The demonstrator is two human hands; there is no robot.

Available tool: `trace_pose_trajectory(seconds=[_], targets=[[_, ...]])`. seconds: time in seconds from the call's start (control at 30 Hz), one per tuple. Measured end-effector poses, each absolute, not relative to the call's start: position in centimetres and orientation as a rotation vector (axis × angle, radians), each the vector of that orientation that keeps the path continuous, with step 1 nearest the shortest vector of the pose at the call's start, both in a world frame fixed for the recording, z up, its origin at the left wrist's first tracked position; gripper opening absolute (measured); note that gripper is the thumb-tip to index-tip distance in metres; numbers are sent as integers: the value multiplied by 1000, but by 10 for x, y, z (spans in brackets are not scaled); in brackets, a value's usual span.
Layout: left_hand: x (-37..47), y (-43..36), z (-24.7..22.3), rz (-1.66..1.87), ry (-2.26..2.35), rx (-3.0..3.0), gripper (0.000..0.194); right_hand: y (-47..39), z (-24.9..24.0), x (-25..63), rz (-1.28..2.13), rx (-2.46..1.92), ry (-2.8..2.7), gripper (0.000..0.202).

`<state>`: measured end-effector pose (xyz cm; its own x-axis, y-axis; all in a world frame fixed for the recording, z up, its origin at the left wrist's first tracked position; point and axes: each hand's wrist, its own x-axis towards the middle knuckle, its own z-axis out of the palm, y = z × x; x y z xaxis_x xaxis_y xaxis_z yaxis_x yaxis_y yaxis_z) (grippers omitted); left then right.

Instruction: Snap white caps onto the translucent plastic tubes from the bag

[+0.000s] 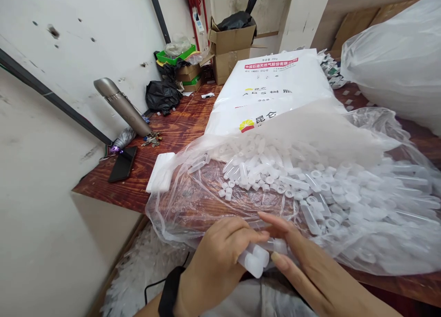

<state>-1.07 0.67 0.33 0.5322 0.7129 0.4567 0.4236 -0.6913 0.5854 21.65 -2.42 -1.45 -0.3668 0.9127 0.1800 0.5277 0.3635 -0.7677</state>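
My left hand [220,252], with a black band on its wrist, is closed around several translucent plastic tubes [254,261]. Their rounded white ends point toward my right hand [303,255]. That hand's thumb and fingers are stretched apart, on either side of a capped tube end [279,246] that pokes out past my left fingers. Whether the right palm touches this end I cannot tell. Just beyond both hands, a clear plastic bag [179,206] lies spread on the table, holding a heap of loose tubes [312,218] and small white ring-shaped caps [265,187].
Behind the heap lies a large white printed sack [272,85]. On the left of the wooden table [188,124] are a white block [161,172], a phone [123,164], keys [152,138] and a metal flask [122,105]. More tubes [138,266] fill a space below the table edge.
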Motion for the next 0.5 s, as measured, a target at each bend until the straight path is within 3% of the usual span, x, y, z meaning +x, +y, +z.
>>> trace_pose_trajectory(seconds=[0.27, 0.4, 0.5], targets=[[-12, 7, 0, 943, 958, 2251, 19, -19, -12, 216, 687, -1155, -2049, 49], [-13, 9, 0, 932, 962, 2253, 16, -15, -7, 213, 797, -1184, -2020, 40], [-18, 11, 1, 918, 967, 2282, 23, -10, 2, 214, 801, -1244, -2082, 51]])
